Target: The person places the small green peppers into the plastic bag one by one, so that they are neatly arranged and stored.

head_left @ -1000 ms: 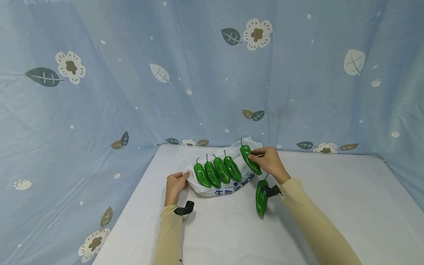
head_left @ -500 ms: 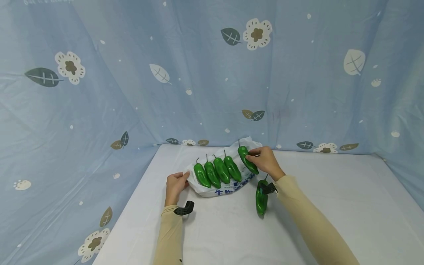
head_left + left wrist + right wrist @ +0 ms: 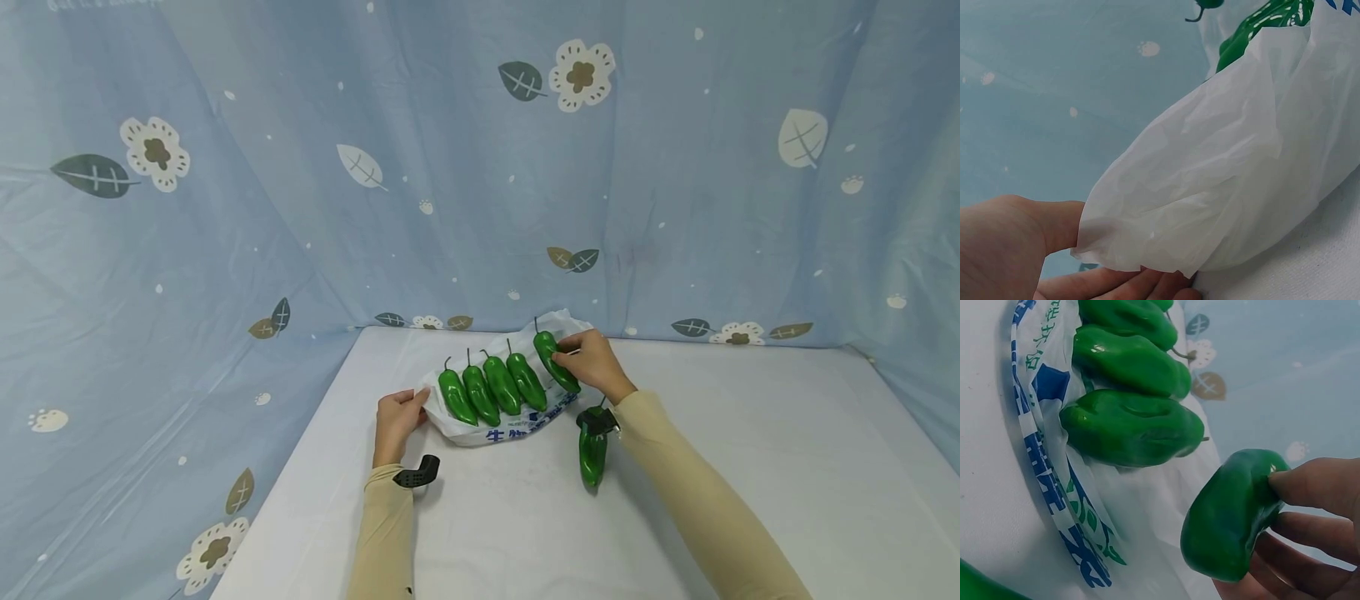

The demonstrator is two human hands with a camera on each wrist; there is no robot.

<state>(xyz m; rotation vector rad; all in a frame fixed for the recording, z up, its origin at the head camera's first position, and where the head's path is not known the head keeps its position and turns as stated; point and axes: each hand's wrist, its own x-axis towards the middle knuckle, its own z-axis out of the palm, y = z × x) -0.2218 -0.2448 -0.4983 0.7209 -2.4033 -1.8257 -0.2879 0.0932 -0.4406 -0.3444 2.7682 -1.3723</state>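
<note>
My right hand pinches a green pepper between thumb and fingers, over the right part of a white plastic bag with blue print. On the bag, several more green peppers lie side by side, stems toward the back. The left hand pinches the bag's left edge; in the left wrist view the thumb and fingers take the thin plastic between them. One further green pepper lies on the table, in front of the bag's right end, its upper part hidden behind the right wrist's camera.
A white cloth covers the table. Behind and to the left hangs a blue curtain with leaves and flowers, meeting the table just past the bag. A black wrist camera sits on the left sleeve.
The right hand has shifted a little to the left with its pepper, closer to the row on the bag. The left hand and the bag have stayed in place.
</note>
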